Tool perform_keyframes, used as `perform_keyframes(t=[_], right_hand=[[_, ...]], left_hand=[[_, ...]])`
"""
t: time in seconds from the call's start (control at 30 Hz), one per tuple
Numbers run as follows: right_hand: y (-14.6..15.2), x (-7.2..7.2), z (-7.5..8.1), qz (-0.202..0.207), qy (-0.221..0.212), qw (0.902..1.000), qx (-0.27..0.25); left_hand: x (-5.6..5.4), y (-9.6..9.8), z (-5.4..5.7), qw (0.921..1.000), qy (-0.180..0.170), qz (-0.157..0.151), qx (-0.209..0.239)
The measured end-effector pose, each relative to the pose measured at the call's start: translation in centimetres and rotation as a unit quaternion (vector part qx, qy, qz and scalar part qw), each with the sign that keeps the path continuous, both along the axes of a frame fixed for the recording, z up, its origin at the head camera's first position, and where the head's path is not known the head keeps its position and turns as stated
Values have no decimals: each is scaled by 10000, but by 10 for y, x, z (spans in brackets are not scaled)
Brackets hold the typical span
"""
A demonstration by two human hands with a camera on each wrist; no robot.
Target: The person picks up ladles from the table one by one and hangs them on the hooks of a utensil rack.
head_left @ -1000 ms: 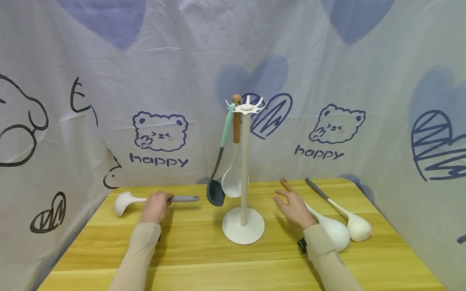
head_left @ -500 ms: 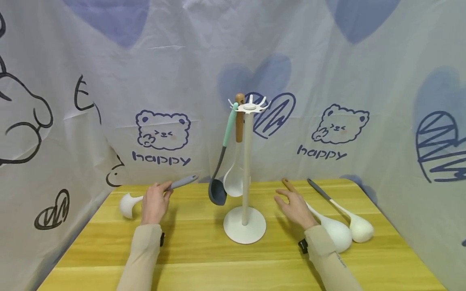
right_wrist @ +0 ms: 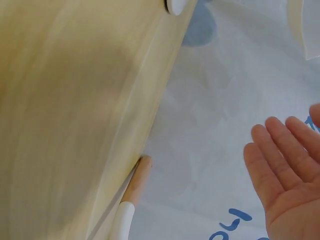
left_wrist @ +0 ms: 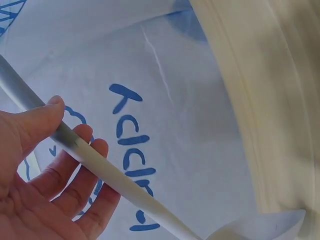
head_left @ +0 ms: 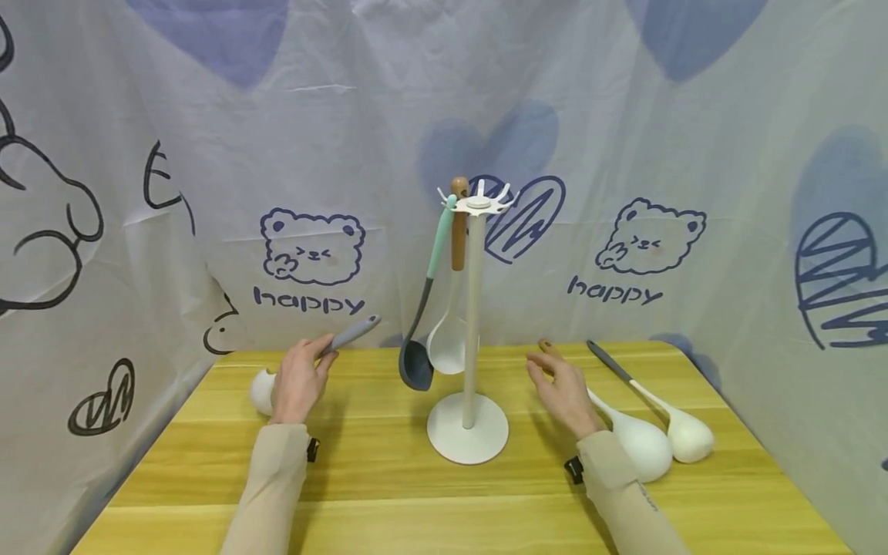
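My left hand (head_left: 301, 381) pinches a ladle with a grey handle (head_left: 352, 334) and white bowl (head_left: 262, 391). In the left wrist view thumb and fingers hold the ladle's shaft (left_wrist: 107, 170) where grey meets white, and the handle slants up. My right hand (head_left: 563, 393) hovers with relaxed fingers and holds nothing, close to a white ladle (head_left: 641, 447) with a wooden handle (right_wrist: 137, 180). In the right wrist view its fingers are straight. Between the hands stands a white utensil rack (head_left: 475, 308), with a mint-handled dark ladle (head_left: 416, 362) and a wooden-handled white ladle (head_left: 447, 347) hanging from it.
Right of the wooden-handled ladle on the table lies another white ladle (head_left: 690, 435) with a dark grey handle. The wooden table (head_left: 388, 501) ends at a printed cloth backdrop (head_left: 361, 154) behind and at both sides.
My left hand has lifted the grey-handled ladle from the table; its handle end has tilted up and its bowl has shifted right. The right hand has stayed almost still.
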State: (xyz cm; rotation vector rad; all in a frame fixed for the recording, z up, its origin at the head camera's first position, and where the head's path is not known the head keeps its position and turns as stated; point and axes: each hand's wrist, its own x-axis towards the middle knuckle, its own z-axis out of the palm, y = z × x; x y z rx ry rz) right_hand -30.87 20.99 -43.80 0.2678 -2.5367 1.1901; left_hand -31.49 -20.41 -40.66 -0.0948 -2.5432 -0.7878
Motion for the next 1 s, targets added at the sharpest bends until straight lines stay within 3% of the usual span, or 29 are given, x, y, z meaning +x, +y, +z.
perform_keyframes(t=[0.3, 0.67, 1.0], right_hand=[[-11, -1, 9, 11, 671, 9971, -356], [-21, -3, 29, 132, 896, 9957, -205], [-32, -5, 65, 339, 1063, 9924, -523]], left_hand=[[1, 12, 3, 9994, 24, -208, 272], [4, 18, 4, 9951, 386, -525, 740], [5, 27, 10, 9851, 786, -1064, 1102]])
